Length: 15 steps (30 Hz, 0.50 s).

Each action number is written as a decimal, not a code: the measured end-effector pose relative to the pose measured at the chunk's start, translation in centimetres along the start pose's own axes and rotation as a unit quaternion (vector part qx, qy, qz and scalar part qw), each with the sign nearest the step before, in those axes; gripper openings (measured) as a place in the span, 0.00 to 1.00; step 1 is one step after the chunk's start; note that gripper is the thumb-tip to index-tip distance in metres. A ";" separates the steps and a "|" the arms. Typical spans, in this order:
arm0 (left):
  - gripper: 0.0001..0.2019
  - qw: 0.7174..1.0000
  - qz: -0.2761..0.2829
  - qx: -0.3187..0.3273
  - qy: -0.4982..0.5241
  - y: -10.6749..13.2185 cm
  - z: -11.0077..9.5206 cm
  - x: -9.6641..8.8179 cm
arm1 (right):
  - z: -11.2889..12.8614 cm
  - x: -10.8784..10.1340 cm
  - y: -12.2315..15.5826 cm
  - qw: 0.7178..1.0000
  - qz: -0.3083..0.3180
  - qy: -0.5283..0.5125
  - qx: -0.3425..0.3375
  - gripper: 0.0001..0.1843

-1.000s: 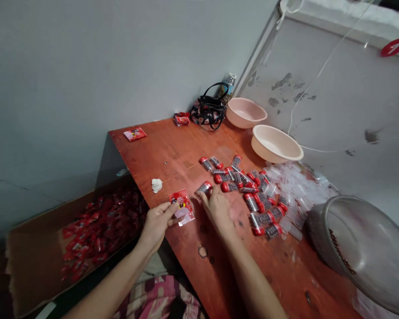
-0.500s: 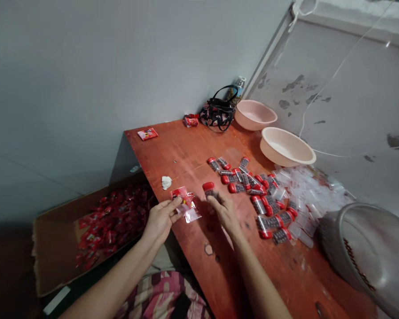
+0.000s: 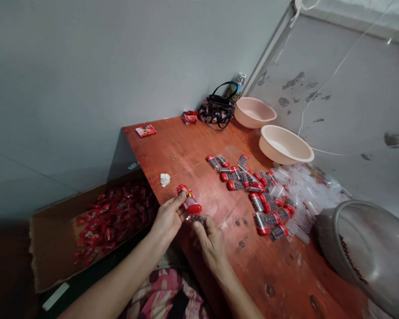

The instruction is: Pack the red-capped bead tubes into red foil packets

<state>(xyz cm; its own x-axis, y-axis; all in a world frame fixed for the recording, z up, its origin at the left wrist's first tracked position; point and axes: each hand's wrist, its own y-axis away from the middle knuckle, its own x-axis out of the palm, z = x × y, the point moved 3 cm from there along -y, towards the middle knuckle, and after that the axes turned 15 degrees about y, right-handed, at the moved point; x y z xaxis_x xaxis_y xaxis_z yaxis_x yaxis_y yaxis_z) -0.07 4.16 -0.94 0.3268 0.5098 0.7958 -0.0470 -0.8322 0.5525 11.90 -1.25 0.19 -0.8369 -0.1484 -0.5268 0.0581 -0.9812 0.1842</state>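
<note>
My left hand [image 3: 168,218] pinches a small red printed plastic packet [image 3: 185,196] at the near left edge of the red-brown table [image 3: 193,150]. My right hand [image 3: 210,239] grips a clear tube with a red cap [image 3: 194,212], whose capped end sits at the packet's mouth. Both hands meet over the table's near edge. To the right lies a heap of several more red-capped tubes [image 3: 252,188] filled with dark bits.
Clear empty tubes [image 3: 306,190] lie beside two pink basins [image 3: 285,145]. A metal bowl [image 3: 365,248] stands at the right. A cardboard box of red packets [image 3: 103,221] sits on the floor at the left. A black handbag [image 3: 217,110], loose red packets [image 3: 145,130] and a white wad [image 3: 165,179] are on the table.
My right hand lifted a red-capped tube from the pile's edge and brought it left and nearer to the packet. My left hand tilted the packet up to meet it.
</note>
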 end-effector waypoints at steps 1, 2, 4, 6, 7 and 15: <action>0.05 1.000 0.009 0.000 -0.007 0.2 0.1 0.1 | -0.1 0.0 -0.1 1.000 0.000 0.003 -0.002 0.11; 0.05 1.000 0.017 0.001 -0.015 0.3 0.3 0.2 | -0.1 0.0 -0.2 1.000 0.000 0.001 -0.003 0.11; 0.05 0.999 0.030 0.004 -0.031 0.6 0.4 0.3 | -0.1 0.1 -0.3 1.000 0.004 -0.015 -0.001 0.12; 0.06 0.998 0.038 0.006 -0.040 0.7 0.5 0.5 | -0.2 0.2 -0.4 0.999 0.015 -0.047 0.007 0.13; 0.07 0.998 0.042 0.005 -0.045 0.8 0.4 0.5 | -0.2 0.3 -0.4 0.998 0.023 -0.065 0.011 0.13; 0.10 0.986 0.115 0.004 -0.124 0.8 0.6 1.1 | -0.6 0.2 -0.8 1.000 -0.003 -0.028 -0.006 0.12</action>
<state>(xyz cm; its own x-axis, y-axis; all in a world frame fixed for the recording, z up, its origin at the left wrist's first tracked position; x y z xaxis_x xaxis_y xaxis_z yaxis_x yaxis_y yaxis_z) 0.81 3.92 0.24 0.5293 0.2397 0.8139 -0.1402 -0.9214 0.3625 11.99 -0.56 -0.53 -0.8666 -0.1360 -0.4801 0.0597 -0.9835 0.1708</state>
